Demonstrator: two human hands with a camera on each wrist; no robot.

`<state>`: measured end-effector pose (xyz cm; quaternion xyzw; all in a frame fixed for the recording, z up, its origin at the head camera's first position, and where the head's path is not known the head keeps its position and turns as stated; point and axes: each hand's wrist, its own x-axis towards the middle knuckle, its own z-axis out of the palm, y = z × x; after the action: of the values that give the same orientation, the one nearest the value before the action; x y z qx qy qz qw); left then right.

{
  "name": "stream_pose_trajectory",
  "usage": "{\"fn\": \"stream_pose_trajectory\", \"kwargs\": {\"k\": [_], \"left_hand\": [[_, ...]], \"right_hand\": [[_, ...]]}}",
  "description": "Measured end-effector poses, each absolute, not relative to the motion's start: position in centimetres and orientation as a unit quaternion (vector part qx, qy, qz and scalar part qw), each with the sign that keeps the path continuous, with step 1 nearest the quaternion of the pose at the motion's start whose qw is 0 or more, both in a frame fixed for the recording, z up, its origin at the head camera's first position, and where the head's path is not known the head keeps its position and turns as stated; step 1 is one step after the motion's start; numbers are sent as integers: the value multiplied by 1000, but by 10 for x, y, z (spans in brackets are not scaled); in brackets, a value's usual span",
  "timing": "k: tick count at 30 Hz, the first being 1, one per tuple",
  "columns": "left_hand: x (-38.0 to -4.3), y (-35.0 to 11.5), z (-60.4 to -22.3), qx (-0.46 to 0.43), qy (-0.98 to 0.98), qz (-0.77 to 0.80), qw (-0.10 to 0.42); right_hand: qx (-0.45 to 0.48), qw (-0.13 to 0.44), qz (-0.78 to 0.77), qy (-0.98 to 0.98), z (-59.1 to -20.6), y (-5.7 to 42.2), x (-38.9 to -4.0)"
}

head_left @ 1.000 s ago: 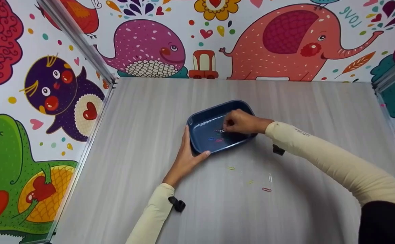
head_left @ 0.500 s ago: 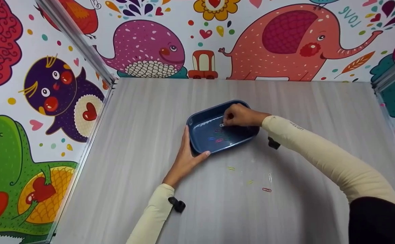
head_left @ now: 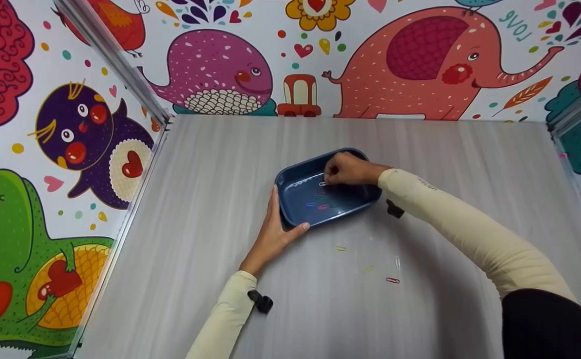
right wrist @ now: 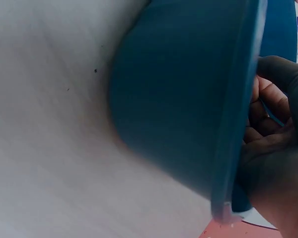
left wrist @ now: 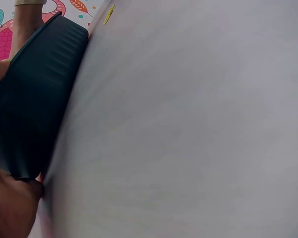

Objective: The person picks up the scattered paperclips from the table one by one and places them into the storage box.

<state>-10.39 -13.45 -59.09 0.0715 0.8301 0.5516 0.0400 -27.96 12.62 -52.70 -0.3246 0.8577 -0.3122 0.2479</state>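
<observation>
A dark blue rectangular tray (head_left: 297, 212) lies at a slant on the table. My left hand (head_left: 273, 234) holds its left end, the thumb over the near rim and the fingers along the side. Inside the tray, my right hand (head_left: 352, 169) pinches a white paper clip (head_left: 322, 184), with its fingers curled. Below that clip lie a blue paper clip (head_left: 310, 205), a pinkish-red paper clip (head_left: 323, 207) and a few darker clips on the tray floor. The right wrist view shows the curled right hand (right wrist: 273, 109) behind the tray wall (right wrist: 184, 94).
On the table in front of the tray lie two yellow clips, one (head_left: 340, 248) nearer the tray, a white clip (head_left: 397, 263) and a red clip (head_left: 392, 280). Walls printed with cartoon animals stand behind and at the sides, with metal rails (head_left: 115, 60) at the corners.
My right hand has shifted slightly back and to the left within the tray, carrying the white paper clip away from the darker clips. My left hand and the tray stay in place.
</observation>
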Motion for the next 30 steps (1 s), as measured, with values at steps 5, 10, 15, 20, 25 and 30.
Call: {"fn": "stream_pose_trajectory", "kwargs": {"k": [5,10,15,20,25,30], "left_hand": [[-104,-134,-592,69,831,551,40],[-104,-132,-592,70,830,552,42],[-105,-132,-593,75,826,557,42],[-104,-132,-593,77,825,557,45],[-104,-134,-594,77,829,553,43],[-104,-137,-594,75,834,546,43]], "right_hand": [[-315,252,-309,861,-530,120,-279],[-307,264,-314,859,-535,115,-278],[-306,269,-320,855,-537,112,-275],[-303,265,-333,852,-535,112,-271],[-313,256,-345,847,-527,111,-265],[-336,218,-355,845,-522,112,-258]]}}
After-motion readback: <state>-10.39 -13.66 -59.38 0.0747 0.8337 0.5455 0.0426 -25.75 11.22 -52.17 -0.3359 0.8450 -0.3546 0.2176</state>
